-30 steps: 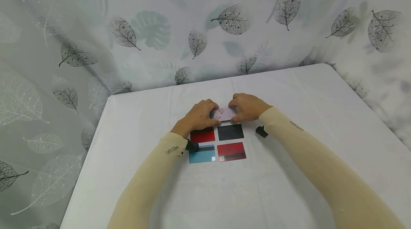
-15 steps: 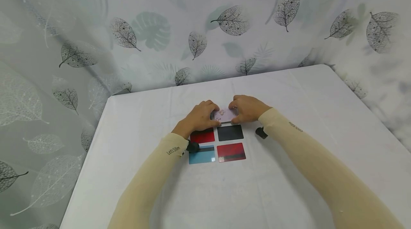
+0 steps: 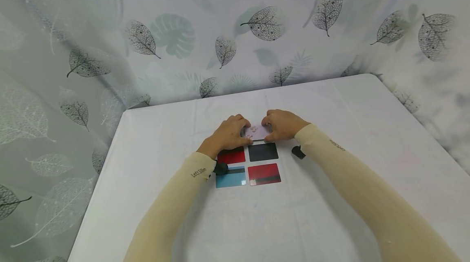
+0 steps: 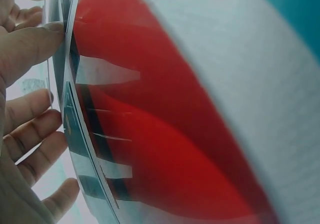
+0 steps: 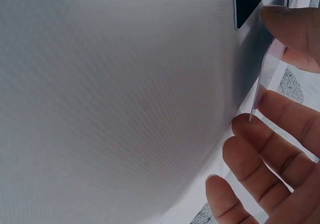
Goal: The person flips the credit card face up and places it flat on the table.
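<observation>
A pale pink patterned card (image 3: 258, 132) lies between my two hands at the far end of a group of cards. My left hand (image 3: 227, 133) holds its left end, thumb at the near edge and fingers at the far edge. My right hand (image 3: 285, 125) pinches the right end likewise; the right wrist view shows the thin card (image 5: 270, 68) between thumb and fingers. A dark card edge shows beneath my left hand, mostly hidden. Just nearer lie a red card (image 3: 232, 156), partly covered by that hand, and a black card (image 3: 263, 152).
A light blue card (image 3: 232, 179) with a dark stripe and another red card (image 3: 264, 174) form the nearest row. Everything lies on a white-covered table (image 3: 257, 221). A leaf-print curtain (image 3: 176, 66) hangs behind. Black wrist cameras (image 3: 220, 168) sit below the hands.
Both hands stay at the pink card almost without motion. The whole head view has shifted very slightly.
</observation>
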Available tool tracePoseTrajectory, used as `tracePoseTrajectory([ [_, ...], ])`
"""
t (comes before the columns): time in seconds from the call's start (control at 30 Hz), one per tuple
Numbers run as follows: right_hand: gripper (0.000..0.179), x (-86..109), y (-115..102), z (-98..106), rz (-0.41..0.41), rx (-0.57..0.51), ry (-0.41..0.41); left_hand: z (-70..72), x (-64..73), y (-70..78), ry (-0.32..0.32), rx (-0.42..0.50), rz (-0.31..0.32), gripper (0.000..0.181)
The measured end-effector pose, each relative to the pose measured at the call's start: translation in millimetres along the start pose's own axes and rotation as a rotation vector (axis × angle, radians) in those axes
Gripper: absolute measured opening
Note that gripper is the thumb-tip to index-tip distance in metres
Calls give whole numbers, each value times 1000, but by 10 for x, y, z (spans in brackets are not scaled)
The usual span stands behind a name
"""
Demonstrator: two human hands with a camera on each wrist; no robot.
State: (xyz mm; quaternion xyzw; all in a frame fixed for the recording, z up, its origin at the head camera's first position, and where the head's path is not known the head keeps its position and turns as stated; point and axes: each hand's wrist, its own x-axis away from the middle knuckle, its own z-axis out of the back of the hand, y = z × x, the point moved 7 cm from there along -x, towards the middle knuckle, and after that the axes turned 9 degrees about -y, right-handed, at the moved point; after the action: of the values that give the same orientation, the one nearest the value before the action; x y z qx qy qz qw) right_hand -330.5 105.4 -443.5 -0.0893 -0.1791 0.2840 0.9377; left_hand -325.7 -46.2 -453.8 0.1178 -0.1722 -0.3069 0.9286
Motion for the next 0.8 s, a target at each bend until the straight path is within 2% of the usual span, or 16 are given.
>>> tracePoseTrajectory([
  [0.8, 51, 44, -44, 44, 24, 6, 8, 10, 46, 13, -5, 12, 10, 52],
])
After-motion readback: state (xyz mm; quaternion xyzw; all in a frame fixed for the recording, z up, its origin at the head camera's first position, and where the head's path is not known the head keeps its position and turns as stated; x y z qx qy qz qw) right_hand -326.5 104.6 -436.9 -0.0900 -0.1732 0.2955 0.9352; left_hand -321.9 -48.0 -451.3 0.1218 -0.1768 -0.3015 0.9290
